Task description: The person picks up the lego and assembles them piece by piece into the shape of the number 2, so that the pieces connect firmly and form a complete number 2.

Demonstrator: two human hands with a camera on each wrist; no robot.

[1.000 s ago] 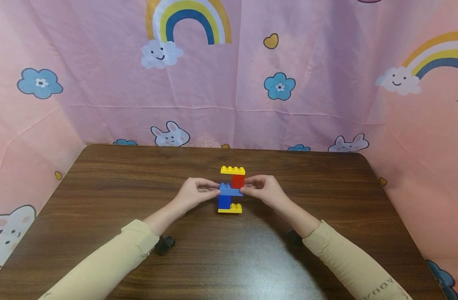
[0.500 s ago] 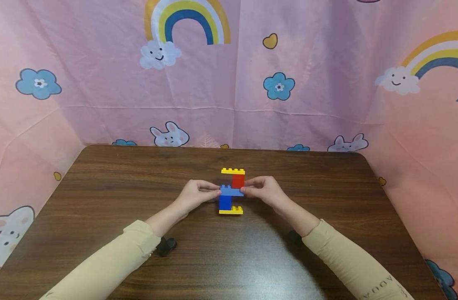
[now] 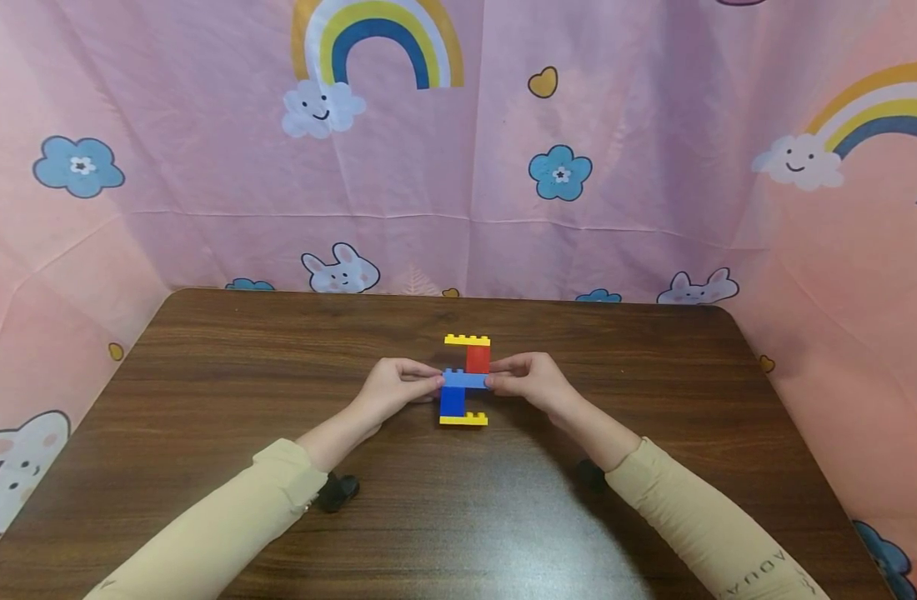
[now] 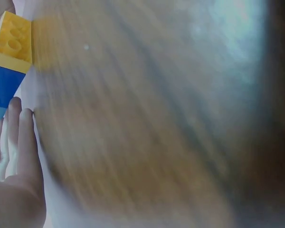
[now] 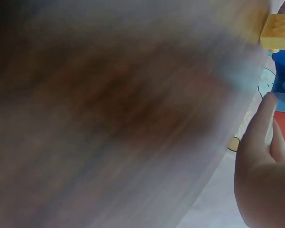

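A stepped build of toy building bricks is held upright between both hands in the head view. Its middle light blue brick (image 3: pixel 466 381) is pinched by the left hand (image 3: pixel 387 390) at one end and the right hand (image 3: pixel 537 385) at the other. Under its left part sits a dark blue brick (image 3: pixel 452 402), standing on a thin yellow brick (image 3: pixel 464 421). A red brick (image 3: pixel 478 360) rises from its right part, topped by another thin yellow brick (image 3: pixel 468 340). The left wrist view shows several straight fingers (image 4: pixel 26 147) behind the build.
A brown wooden table (image 3: pixel 458 533) lies below the hands. Small black devices, one (image 3: pixel 338 492) by the left cuff and another (image 3: pixel 592 475) by the right, show at the wrists. A pink patterned cloth (image 3: pixel 638 167) hangs behind the table and along both sides.
The brick build and the left hand have shifted very slightly to the right, and the build's tilt has changed a little. Both hands keep their grip on the light blue brick.
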